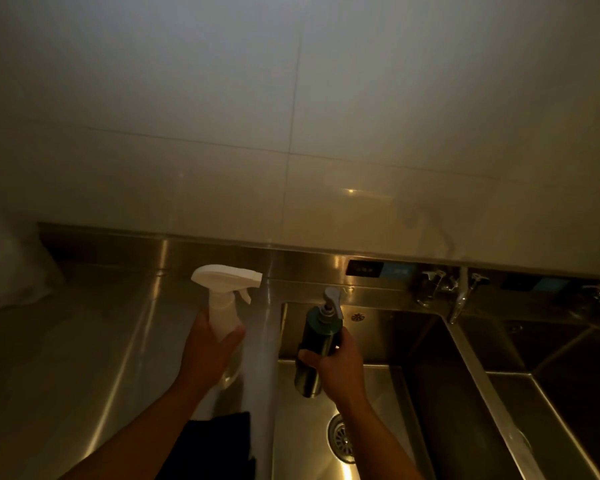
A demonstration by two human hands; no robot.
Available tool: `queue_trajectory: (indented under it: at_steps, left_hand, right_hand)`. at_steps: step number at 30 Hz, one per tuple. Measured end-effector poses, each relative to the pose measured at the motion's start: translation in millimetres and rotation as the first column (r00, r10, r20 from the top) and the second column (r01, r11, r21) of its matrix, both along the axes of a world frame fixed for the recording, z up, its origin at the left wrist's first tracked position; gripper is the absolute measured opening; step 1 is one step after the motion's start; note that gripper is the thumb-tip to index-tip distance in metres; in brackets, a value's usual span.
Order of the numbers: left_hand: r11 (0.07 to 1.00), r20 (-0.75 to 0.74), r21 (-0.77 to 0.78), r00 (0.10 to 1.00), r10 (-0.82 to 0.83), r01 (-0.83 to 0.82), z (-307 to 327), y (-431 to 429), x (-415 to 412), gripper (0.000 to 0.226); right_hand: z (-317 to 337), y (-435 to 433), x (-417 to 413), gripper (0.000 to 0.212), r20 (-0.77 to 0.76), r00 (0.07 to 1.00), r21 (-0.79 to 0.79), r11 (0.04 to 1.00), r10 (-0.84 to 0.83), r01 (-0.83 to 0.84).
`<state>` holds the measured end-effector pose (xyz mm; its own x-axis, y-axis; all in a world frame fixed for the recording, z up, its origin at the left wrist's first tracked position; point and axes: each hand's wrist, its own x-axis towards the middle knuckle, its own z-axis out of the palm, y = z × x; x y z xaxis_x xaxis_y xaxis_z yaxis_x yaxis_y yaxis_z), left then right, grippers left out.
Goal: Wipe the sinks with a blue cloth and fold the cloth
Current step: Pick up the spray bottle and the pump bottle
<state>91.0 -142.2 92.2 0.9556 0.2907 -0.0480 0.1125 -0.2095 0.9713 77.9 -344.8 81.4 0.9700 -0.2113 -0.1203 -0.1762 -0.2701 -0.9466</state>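
Note:
My left hand (pixel 207 355) grips a white spray bottle (pixel 224 299) above the steel counter, its nozzle pointing right. My right hand (pixel 336 365) holds a dark pump dispenser bottle (pixel 317 337) over the left sink (pixel 378 393), whose round drain (pixel 342 438) shows below my wrist. A second sink (pixel 551 393) lies to the right past a steel divider. A dark cloth (pixel 219 441) lies on the counter near the front edge, partly hidden under my left forearm; its colour looks almost black in the dim light.
Taps (pixel 459 296) stand on the back ledge between the two sinks. The steel draining counter (pixel 84 358) stretches to the left, with a pale bag-like shape (pixel 11 271) at its far left. A tiled wall (pixel 291 116) rises behind.

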Motion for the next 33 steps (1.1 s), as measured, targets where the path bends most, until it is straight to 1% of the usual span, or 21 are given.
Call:
queue_trajectory:
  at_steps: [3, 6, 10, 13, 18, 23, 27, 30, 33]
  left_hand:
    - [1.0, 0.007, 0.003, 1.0, -0.026, 0.026, -1, 37, 6, 0.062]
    - [0.998, -0.002, 0.025, 0.999, -0.05, 0.05, -7, 65, 9, 0.06]
    - [0.997, -0.029, 0.044, 0.997, -0.068, 0.07, -15, 83, 12, 0.067]
    - [0.997, -0.049, 0.047, 0.997, -0.055, 0.057, -24, 86, 12, 0.067]
    - [0.997, -0.071, 0.049, 0.996, -0.053, 0.057, -36, 86, 12, 0.068]
    - [0.997, -0.064, 0.046, 0.996, -0.06, 0.063, -47, 83, 9, 0.063]
    - [0.993, -0.064, 0.079, 0.995, -0.08, 0.085, -55, 82, 6, 0.063]
    - [0.986, -0.068, 0.119, 0.991, -0.113, 0.12, -58, 83, 5, 0.066]
    - [0.983, -0.08, 0.14, 0.991, -0.111, 0.122, -58, 84, 4, 0.069]
  right_hand:
    - [-2, 44, 5, 0.058, -0.021, 1.0, 0.033, 0.999, -0.023, 0.024]
    - [-2, 84, 7, 0.055, -0.041, 0.999, 0.047, 0.999, -0.011, 0.013]
    - [-6, 113, 9, 0.053, -0.06, 0.998, 0.065, 0.998, 0.027, -0.024]
    - [-11, 120, 10, 0.058, -0.07, 0.996, 0.044, 0.998, 0.052, -0.049]
    - [-16, 120, 7, 0.054, -0.067, 0.997, 0.037, 0.999, 0.038, -0.036]
    - [-23, 119, 5, 0.057, -0.048, 0.997, -0.004, 0.998, 0.056, -0.056]
    - [-31, 116, -1, 0.06, -0.053, 0.995, -0.047, 0.995, 0.084, -0.087]
    - [-35, 113, -4, 0.06, -0.067, 0.993, -0.056, 0.993, 0.101, -0.105]
    - [-35, 114, -4, 0.061, -0.075, 0.992, -0.058, 0.993, 0.103, -0.107]
